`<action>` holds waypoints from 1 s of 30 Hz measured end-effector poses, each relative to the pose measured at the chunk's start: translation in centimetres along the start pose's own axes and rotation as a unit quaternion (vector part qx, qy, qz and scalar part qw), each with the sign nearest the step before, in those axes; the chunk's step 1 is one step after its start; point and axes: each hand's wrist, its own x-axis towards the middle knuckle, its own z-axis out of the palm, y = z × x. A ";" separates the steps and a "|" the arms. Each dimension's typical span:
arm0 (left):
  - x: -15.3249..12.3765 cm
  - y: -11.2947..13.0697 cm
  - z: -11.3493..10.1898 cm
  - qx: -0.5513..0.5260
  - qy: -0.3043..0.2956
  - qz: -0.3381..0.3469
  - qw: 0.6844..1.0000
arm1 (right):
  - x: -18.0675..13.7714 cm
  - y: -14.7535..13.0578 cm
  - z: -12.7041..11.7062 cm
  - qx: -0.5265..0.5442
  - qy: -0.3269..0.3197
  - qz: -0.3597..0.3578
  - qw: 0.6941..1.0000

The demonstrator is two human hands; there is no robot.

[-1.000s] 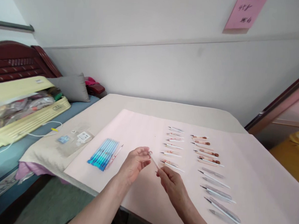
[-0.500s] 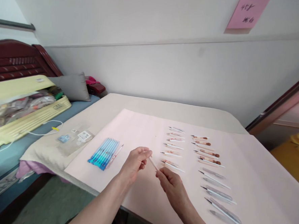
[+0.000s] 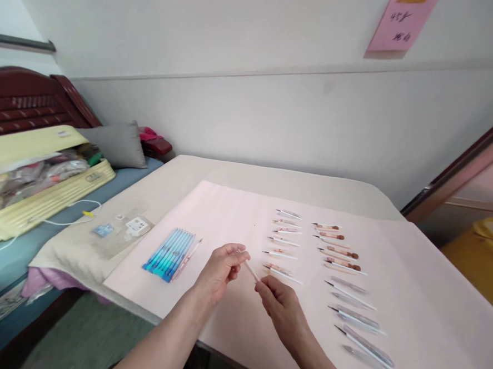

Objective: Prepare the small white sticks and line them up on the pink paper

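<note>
Above the pink sheet, a thin pale pen (image 3: 250, 270) slants between my two hands. My left hand (image 3: 225, 264) pinches its upper end, and my right hand (image 3: 279, 300) has closed on the lower end, so both tips are hidden by fingers. Left of my left hand lies a neat row of blue pens (image 3: 169, 255), with a pinkish pen (image 3: 187, 260) alongside. Behind and right of my right hand are pen parts with patterned barrels and white refills (image 3: 283, 253). Farther right lie brown-topped barrels (image 3: 342, 251) and clear grey barrels (image 3: 363, 320) with more refills.
The pink sheet (image 3: 228, 205) covers much of the table. At its left lies a clear plastic bag (image 3: 122, 235) with labels. A bed with an open yellow case (image 3: 63, 181) stands at the left. A wall runs behind the table, and something yellow (image 3: 480, 254) stands at the right.
The view has shifted slightly. Both hands keep their hold on the pen in nearly the same place, and the laid-out pens and parts are unchanged.
</note>
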 end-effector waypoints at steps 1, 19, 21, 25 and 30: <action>0.0 0.0 0.0 -0.003 0.003 0.001 1.000 | 0.0 0.0 0.0 0.001 0.002 0.002 1.000; 0.0 0.0 0.0 -0.042 -0.037 -0.027 0.998 | 0.0 0.1 0.0 0.000 0.004 -0.012 1.000; -0.1 0.0 0.0 -0.063 -0.062 -0.038 0.995 | 0.0 0.1 0.0 -0.004 0.011 -0.015 1.000; -0.2 -0.1 0.1 -0.040 -0.067 -0.039 0.996 | 0.1 0.0 0.0 -0.005 0.011 -0.015 1.000; 0.1 -0.2 -0.1 -0.055 0.022 -0.007 0.998 | 0.0 0.1 -0.1 -0.002 0.006 -0.013 1.000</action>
